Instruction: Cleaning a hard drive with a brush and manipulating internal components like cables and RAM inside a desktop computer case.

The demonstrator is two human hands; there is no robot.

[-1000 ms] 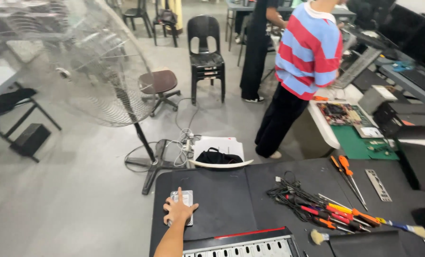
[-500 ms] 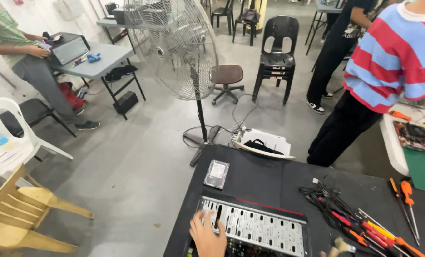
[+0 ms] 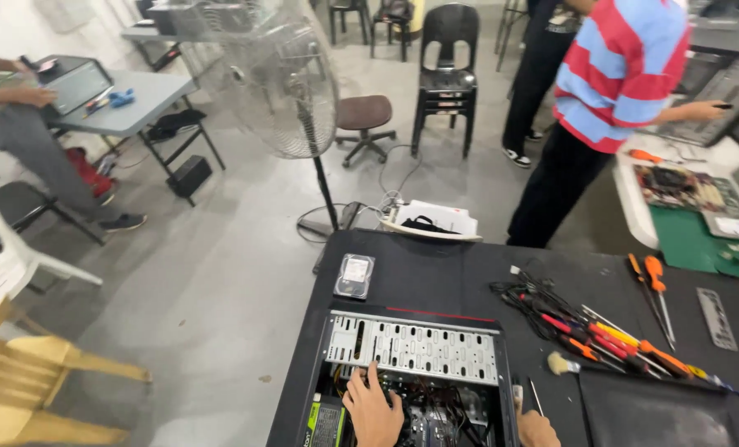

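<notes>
We see open computer case [image 3: 411, 372] on black table [image 3: 469, 273], side cover off. Left hand [image 3: 375, 411] spread flat inside, holding nothing. Right hand [image 3: 537, 430] at edge, grip unclear. Hard drive [image 3: 355, 276] already out, beside case; inner parts remain.

The left hand [image 3: 374, 411] left the hard drive [image 3: 355, 276]; both hands now reach inside the computer case [image 3: 412, 348].

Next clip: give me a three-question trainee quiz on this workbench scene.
1. True or false: the left hand rests inside the open grey computer case.
2. What lies beyond the case on the black table? A) silver hard drive B) mug C) hammer
3. Fill in: the orange-handled screwdrivers lie to the case's ____.

Key: 1 true; 2 A; 3 right.
</notes>
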